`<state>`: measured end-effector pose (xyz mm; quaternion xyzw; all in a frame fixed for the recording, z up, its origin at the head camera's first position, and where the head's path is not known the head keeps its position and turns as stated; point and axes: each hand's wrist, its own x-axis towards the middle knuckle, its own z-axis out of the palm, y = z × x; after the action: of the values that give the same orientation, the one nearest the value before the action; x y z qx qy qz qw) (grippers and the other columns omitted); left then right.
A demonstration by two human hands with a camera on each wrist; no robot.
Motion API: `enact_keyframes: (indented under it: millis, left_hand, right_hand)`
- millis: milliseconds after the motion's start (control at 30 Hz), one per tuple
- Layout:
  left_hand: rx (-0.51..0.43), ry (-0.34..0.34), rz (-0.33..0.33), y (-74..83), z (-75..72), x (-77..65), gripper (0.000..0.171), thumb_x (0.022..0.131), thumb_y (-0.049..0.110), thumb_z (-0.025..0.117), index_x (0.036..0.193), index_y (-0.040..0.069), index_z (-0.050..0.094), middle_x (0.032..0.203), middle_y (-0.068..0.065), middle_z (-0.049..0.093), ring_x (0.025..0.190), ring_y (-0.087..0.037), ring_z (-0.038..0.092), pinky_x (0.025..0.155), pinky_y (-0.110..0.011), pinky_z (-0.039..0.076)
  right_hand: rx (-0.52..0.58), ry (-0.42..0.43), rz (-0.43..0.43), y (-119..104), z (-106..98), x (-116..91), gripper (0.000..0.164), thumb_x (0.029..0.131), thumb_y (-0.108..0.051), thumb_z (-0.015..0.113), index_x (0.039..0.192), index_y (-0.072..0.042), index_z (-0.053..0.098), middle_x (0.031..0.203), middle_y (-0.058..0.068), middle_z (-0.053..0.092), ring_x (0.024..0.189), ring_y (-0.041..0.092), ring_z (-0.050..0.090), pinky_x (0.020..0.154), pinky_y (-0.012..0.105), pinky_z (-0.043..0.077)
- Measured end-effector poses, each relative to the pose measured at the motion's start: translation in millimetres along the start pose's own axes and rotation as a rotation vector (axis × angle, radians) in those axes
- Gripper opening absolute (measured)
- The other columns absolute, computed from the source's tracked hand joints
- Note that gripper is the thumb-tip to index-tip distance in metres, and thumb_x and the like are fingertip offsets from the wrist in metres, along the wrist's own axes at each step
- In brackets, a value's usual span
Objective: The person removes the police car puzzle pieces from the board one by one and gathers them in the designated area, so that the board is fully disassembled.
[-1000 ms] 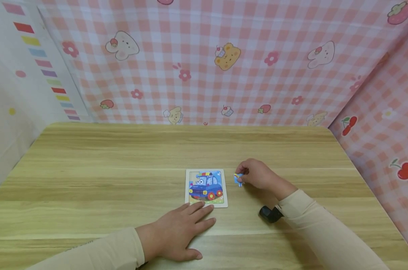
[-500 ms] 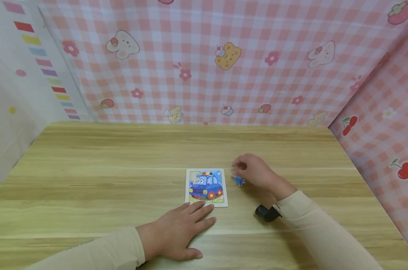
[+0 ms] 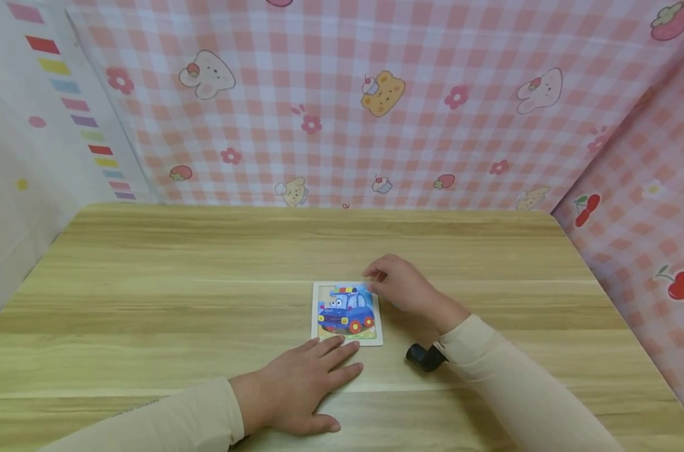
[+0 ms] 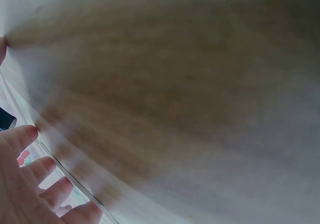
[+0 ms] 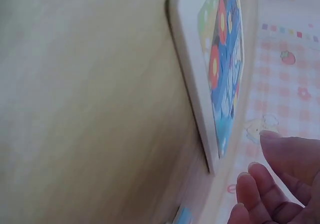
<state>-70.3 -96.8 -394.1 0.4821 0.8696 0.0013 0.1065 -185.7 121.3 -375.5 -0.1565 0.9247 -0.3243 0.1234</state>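
Observation:
A square jigsaw puzzle (image 3: 347, 316) of a blue cartoon car lies in a pale frame on the table, with bare backing at its upper left corner. My left hand (image 3: 299, 386) is spread flat, its fingertips on the frame's near edge. Over the puzzle's upper right corner hovers my right hand (image 3: 401, 285), fingers loosely bent. In the right wrist view the thumb and fingers (image 5: 260, 184) stand apart with nothing between them. A loose blue puzzle piece (image 5: 183, 215) lies right of the frame. In the head view the right hand hides most of it.
The wooden table (image 3: 178, 282) reaches back to a pink checked cloth (image 3: 342, 125). More checked cloth hangs on the right, and a white one on the left. A black wrist camera (image 3: 425, 356) juts from below the right sleeve.
My right hand has let go of the loose puzzle piece beside the frame and moved left to the puzzle's upper right corner. The left hand stays in place.

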Motion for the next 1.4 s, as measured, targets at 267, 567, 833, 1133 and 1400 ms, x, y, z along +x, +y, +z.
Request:
enact_keyframes:
  millis: [267, 567, 833, 1133, 1400]
  left_hand:
    - [0.020, -0.005, -0.010, 1.3, -0.6, -0.7, 0.075, 0.088, 0.063, 0.051, 0.148, 0.020, 0.039, 0.156, -0.006, 0.030, 0.142, -0.027, 0.030, 0.107, -0.045, 0.037]
    - [0.037, -0.003, -0.007, 0.8, 0.7, -0.5, 0.075, 0.089, 0.064, 0.049, 0.149, 0.020, 0.038, 0.156, -0.006, 0.030, 0.142, -0.027, 0.030, 0.107, -0.045, 0.037]
    - [0.078, 0.028, -0.004, 2.5, 2.4, -1.6, 0.075, 0.088, 0.065, 0.050, 0.148, 0.020, 0.040, 0.155, -0.006, 0.032, 0.141, -0.026, 0.032, 0.106, -0.044, 0.039]
    - [0.086, 0.034, -0.001, 2.9, 1.1, -1.8, 0.075, 0.088, 0.065, 0.051, 0.147, 0.020, 0.041, 0.154, -0.006, 0.034, 0.141, -0.026, 0.032, 0.106, -0.043, 0.039]
    - [0.098, 0.046, 0.004, 2.5, 1.7, -1.9, 0.074, 0.088, 0.065, 0.051, 0.146, 0.020, 0.042, 0.154, -0.006, 0.034, 0.140, -0.026, 0.033, 0.105, -0.042, 0.039]
  right_hand:
    - [-0.041, -0.027, -0.022, -9.3, 9.9, 7.1, 0.017, 0.092, -0.008, 0.063, 0.108, -0.004, 0.069, 0.103, 0.008, 0.062, 0.093, 0.021, 0.057, 0.083, 0.036, 0.050]
    - [-0.074, -0.052, -0.024, -17.1, 18.5, 12.3, 0.020, 0.091, -0.008, 0.064, 0.110, -0.004, 0.069, 0.104, 0.007, 0.061, 0.093, 0.020, 0.056, 0.085, 0.035, 0.049]
    - [-0.119, -0.080, -0.027, -21.0, 25.9, 16.4, 0.021, 0.091, -0.012, 0.067, 0.111, -0.006, 0.069, 0.102, 0.004, 0.062, 0.090, 0.017, 0.056, 0.085, 0.035, 0.049]
    - [-0.135, -0.092, -0.031, -25.9, 28.0, 17.5, 0.020, 0.090, -0.013, 0.068, 0.109, -0.006, 0.070, 0.099, 0.004, 0.064, 0.090, 0.017, 0.058, 0.087, 0.036, 0.050]
    - [-0.139, -0.092, -0.032, -26.3, 29.7, 19.6, 0.018, 0.090, -0.012, 0.068, 0.106, -0.005, 0.071, 0.098, 0.005, 0.063, 0.090, 0.018, 0.058, 0.088, 0.036, 0.050]
